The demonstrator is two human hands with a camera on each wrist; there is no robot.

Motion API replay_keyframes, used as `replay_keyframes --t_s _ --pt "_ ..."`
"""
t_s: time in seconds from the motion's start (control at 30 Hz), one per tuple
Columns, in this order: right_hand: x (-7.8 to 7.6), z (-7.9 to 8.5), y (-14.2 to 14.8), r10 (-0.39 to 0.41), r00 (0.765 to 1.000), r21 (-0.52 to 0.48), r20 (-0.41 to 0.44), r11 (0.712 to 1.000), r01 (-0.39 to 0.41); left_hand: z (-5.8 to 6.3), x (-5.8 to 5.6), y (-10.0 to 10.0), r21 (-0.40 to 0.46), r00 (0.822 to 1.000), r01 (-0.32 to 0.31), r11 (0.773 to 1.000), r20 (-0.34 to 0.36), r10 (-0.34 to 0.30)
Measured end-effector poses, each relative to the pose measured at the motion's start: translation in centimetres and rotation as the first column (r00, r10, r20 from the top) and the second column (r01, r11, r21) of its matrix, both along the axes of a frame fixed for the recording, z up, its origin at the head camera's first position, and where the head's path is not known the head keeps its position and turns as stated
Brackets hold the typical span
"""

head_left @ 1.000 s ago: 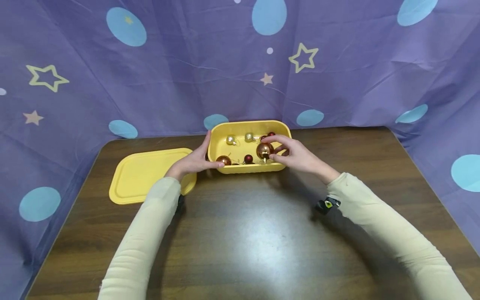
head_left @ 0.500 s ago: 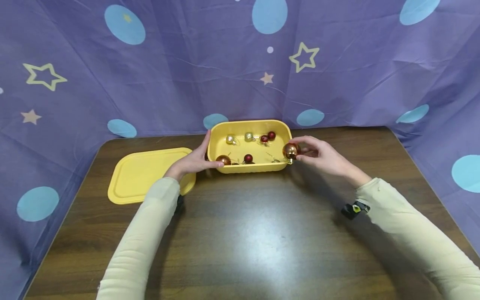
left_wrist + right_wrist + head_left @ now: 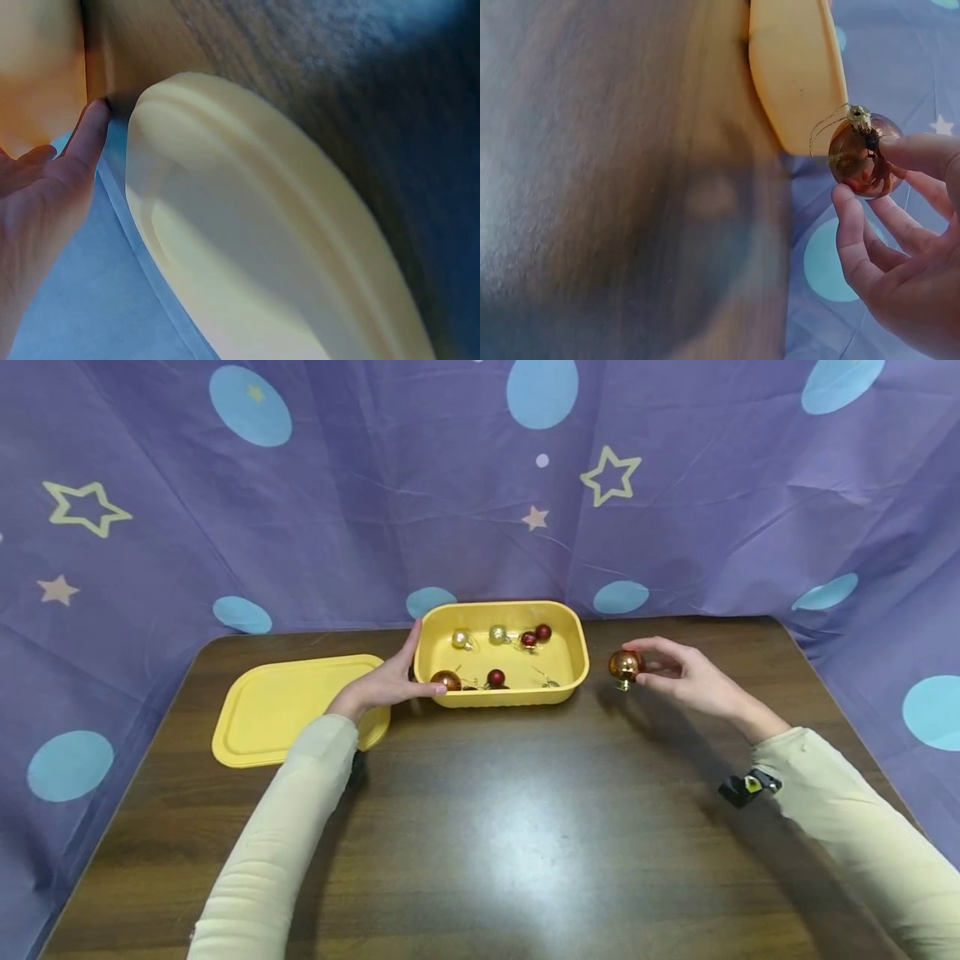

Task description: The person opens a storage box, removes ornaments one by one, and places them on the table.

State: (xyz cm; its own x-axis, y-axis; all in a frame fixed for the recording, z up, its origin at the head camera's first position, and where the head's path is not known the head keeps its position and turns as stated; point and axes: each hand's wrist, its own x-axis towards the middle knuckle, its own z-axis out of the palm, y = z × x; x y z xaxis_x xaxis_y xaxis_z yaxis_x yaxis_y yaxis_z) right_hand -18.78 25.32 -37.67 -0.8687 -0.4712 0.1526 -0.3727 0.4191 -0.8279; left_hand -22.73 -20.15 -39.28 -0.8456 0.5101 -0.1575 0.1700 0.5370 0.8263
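My right hand (image 3: 686,677) pinches a shiny copper-coloured Christmas bauble (image 3: 624,667) between thumb and fingertips, to the right of the yellow box (image 3: 577,681). In the right wrist view the bauble (image 3: 855,161) shows its gold cap and a thin gold string. Spread along the left end of the box, my left hand (image 3: 381,683) has its thumb at the front rim and a straight finger against the side. Inside lie another copper bauble (image 3: 447,681), a dark red bauble (image 3: 496,677), two small red ones (image 3: 543,632) and two pale gold ones (image 3: 498,633).
A yellow lid (image 3: 281,702) lies on the wooden table (image 3: 465,827) to the left, partly under the left forearm in view. Behind the table hangs a purple curtain (image 3: 450,502) with stars and blue spots. Near the box's front right lies a small gold item (image 3: 551,683).
My right hand has carried the copper bauble from over the box rightward, past its right end, to above the table. The left hand stays at the box.
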Motion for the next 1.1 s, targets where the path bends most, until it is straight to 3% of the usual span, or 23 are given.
replay_keyframes --t_s 0.17,0.43,0.73,0.97,1.1 --pt "-0.6 -1.0 -0.1 -0.018 1.0 0.023 -0.013 1.0 0.019 0.0 0.0 -0.1 0.004 1.0 0.005 1.0 0.0 -0.005" --pt "-1.2 -3.6 -1.3 0.005 0.993 0.108 -0.121 0.994 0.008 0.3 0.1 0.1 0.001 1.0 0.01 1.0 0.019 -0.01" --pt "-1.5 -4.2 -1.7 -0.045 0.994 0.088 -0.097 0.995 0.054 2.6 1.1 0.7 0.03 0.998 0.017 0.999 0.059 -0.018" --pt "-1.4 -4.4 -2.0 -0.046 0.996 0.072 -0.074 0.996 0.052 0.4 0.0 0.0 0.013 0.999 0.006 1.0 0.05 -0.007" --pt "-0.9 -3.7 -2.6 -0.051 0.996 0.041 -0.076 0.998 0.054 0.0 -0.1 -0.2 0.001 0.999 0.004 1.0 0.037 -0.004"
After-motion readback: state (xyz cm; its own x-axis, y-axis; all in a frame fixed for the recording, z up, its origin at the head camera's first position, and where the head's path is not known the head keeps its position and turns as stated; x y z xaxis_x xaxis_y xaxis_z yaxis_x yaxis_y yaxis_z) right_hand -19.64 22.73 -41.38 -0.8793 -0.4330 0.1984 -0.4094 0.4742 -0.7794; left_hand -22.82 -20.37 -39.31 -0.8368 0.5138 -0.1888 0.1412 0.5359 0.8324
